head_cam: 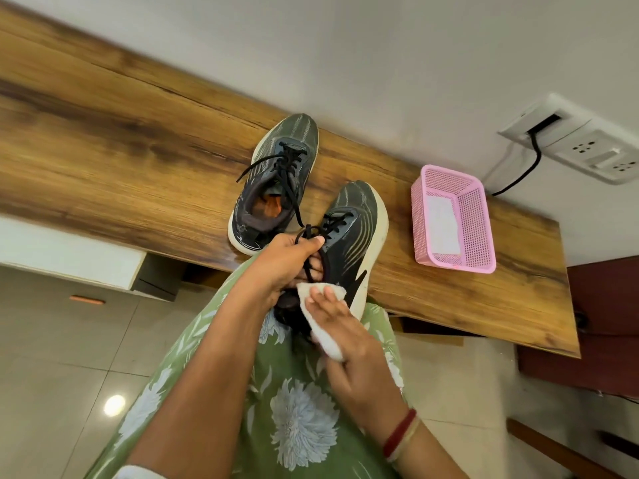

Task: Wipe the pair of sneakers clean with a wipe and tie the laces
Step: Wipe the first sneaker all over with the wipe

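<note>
Over the table's (103,150) near edge, the left hand (280,267) grips one sneaker (352,229) at its opening, fingers curled round the black laces (313,233). The right hand (349,344) presses a white wipe (326,335) against the heel with nearly straight fingers. The other sneaker (276,181) sits on the table, unlaced, near a pink basket (480,229).
</note>
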`<state>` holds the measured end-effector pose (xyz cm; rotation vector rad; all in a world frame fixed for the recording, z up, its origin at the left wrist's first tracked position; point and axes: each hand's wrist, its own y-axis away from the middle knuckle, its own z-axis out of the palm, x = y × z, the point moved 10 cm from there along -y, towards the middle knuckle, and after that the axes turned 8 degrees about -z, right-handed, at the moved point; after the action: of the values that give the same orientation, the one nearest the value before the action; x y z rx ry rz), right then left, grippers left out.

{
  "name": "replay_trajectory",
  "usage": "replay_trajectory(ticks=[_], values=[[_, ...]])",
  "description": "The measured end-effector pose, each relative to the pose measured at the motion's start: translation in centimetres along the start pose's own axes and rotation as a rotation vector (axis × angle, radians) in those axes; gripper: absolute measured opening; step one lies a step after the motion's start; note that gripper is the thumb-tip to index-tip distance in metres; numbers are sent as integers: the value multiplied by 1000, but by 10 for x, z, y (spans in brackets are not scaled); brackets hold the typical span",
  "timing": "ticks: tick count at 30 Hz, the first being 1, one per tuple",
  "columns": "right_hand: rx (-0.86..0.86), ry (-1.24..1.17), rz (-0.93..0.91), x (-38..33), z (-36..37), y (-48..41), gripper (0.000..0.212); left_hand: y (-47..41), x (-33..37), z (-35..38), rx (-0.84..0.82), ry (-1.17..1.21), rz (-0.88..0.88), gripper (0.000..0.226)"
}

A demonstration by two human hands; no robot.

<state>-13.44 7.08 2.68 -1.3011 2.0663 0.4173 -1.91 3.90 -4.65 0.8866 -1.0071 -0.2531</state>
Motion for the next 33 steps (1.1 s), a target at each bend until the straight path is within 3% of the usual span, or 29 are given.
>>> replay_trajectory(ticks=[4, 8, 10, 12, 14, 16, 18, 23, 28, 33], values=[[205, -24, 200, 30, -27, -14, 47, -1, -3, 0, -4, 5, -18, 31], [137, 104, 85, 7, -7, -10, 48, -2, 0, -4, 34, -21, 25, 35], [92, -108, 137, 6, -9, -7, 38, -1, 2, 2, -25, -42, 54, 31], [91, -559, 333, 17, -17, -9, 30, 0, 1, 13, -106, -77, 61, 23], [273, -807, 497, 45, -42, -12, 27, 0, -2, 14, -105, -109, 48, 18], [524, -687, 526, 76, -81, -16, 22, 0, -4, 15, -100, -100, 19, 21], [611, -403, 465, 91, -107, -26, 21, 0, -5, 14, -89, -73, -3, 25], [126, 124, 300, 95, -57, -42, 43, -8, -11, 6, -45, -34, -68, 21], [64, 103, 183, 56, -28, -25, 48, -11, -13, 2, -14, -30, -91, 24], [105, 201, 239, 78, -51, -35, 50, -8, -14, 5, -35, -27, -110, 15]])
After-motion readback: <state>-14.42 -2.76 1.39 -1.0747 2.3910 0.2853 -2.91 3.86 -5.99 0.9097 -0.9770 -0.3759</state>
